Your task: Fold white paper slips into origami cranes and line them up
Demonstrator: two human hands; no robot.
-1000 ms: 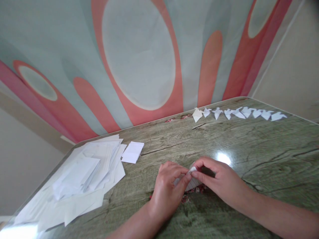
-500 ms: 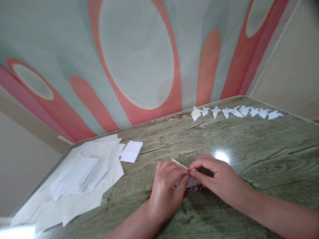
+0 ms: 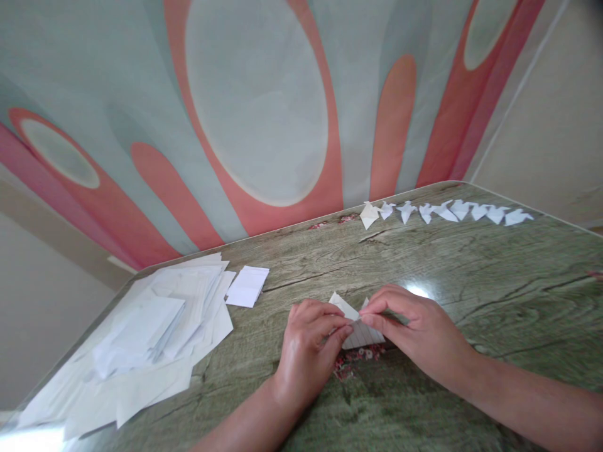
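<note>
A small folded piece of lined white paper is between my hands, low over the wood-patterned table. My left hand pinches its left side between thumb and fingers. With thumb and forefinger together, my right hand grips its upper right part. Two pointed corners of the paper stick up beyond my fingertips. My fingers partly cover the folds.
Loose white sheets are heaped on the left, with a folded stack beside them. Several folded paper figures line the far right edge. Behind the table hangs a patterned cloth.
My hands have moved slightly apart, and more of the folded paper shows between them. Its pointed corners now stand out beyond my fingers.
</note>
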